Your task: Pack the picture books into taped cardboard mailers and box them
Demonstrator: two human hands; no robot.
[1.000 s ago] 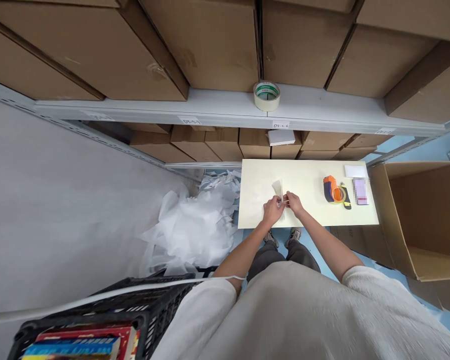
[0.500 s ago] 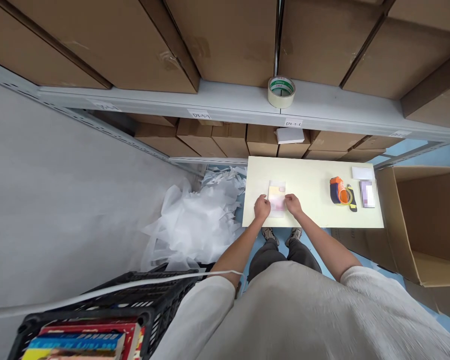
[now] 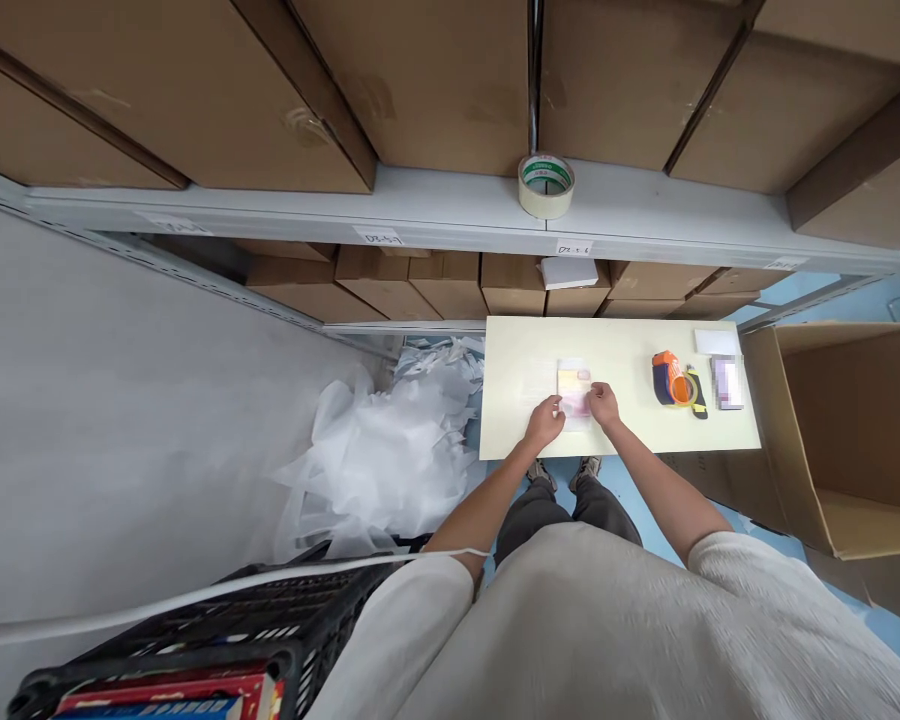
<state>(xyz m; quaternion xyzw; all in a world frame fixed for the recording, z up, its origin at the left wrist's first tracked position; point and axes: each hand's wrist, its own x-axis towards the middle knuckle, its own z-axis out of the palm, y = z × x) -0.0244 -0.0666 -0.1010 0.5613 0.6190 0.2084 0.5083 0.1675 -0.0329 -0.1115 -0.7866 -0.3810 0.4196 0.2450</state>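
Pink-and-yellow packet (image 3: 574, 385), flat and rectangular with a clear film edge, lies on the cream tabletop (image 3: 622, 435) left of its middle, straight in front of the person, between the two hands. From where I stand, the hands are apart, one to either side of it. The left hand (image 3: 546, 422) is at the packet's lower left edge, its fingers bent inward and their tips at that edge; the forearm slants up to it from the person's side. The right hand (image 3: 604, 403) sits a little farther up, at the opposite edge, knuckles rounded, fingertips turned in toward the packet. Both arms reach forward and converge, bare below the sleeves of the pale shirt (image 3: 592, 620). I cannot tell whether either hand truly pinches the packet or only rests against it. A faint see-through sheet (image 3: 538, 382) lies flat just left of the packet. Well off to the right of the right hand, on the same tabletop, stand an orange-and-navy tape dispenser (image 3: 666, 378) and, right beside it, a yellow-and-black utility knife (image 3: 698, 400).
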